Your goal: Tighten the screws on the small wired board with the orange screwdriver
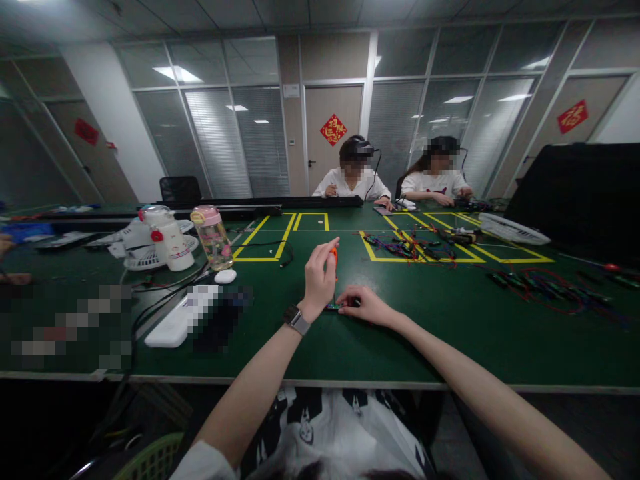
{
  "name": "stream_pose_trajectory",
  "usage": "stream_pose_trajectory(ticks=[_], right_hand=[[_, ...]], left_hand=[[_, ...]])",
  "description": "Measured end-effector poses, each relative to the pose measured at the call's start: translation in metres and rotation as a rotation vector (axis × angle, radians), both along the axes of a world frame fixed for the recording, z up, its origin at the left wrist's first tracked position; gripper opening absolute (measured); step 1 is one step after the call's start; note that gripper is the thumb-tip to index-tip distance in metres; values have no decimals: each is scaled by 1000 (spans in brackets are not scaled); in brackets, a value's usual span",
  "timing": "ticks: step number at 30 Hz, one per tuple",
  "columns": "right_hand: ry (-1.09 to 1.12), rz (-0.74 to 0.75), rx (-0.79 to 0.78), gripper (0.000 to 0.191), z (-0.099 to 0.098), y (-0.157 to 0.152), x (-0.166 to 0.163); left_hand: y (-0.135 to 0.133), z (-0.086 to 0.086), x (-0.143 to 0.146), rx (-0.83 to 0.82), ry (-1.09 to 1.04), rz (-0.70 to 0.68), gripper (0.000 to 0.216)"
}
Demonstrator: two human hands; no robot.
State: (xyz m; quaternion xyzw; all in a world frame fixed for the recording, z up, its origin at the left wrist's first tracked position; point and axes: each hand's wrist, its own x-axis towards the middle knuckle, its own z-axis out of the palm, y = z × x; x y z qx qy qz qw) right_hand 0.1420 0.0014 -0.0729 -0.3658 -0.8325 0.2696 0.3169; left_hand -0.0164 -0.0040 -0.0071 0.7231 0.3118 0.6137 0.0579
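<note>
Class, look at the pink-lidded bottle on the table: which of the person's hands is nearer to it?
Left. The left hand is just right of the bottle; the right hand lies farther right, beyond the left.

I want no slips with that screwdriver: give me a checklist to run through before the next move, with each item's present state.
1. Left hand grips the orange-handled screwdriver upright: ok.
2. Right hand pins the small dark circuit board flat on the green table: ok.
3. Screwdriver tip seated on the board: cannot tell, the left hand hides it.
4. Right fingers clear of the tip: cannot tell, they lie very close.
5. White remote-shaped device and clear pink-lidded bottle apart from the hands: ok.
6. Red and black wire bundles away from the board: ok.
</note>
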Motion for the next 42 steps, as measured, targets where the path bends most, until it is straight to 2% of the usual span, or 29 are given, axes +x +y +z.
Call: stream_pose_trajectory(ticks=[4,11,18,26,36,42], right_hand=[[4,-2,-7,16,-1,0,0],[4,-6,-10,15,-1,0,0],[-5,4,13,16,0,0,0],[-1,-2,11,16,0,0,1],[-9,14,25,17,-1,1,0],[-8,6,17,16,1,0,0]], left_hand=[[1,-1,1,1,-16,0,31],[-4,4,1,46,14,113,23],[0,0,0,26,-3,0,33],[-3,3,1,57,6,144,20],[1,0,1,0,6,-15,34],[-2,3,2,32,19,135,24]])
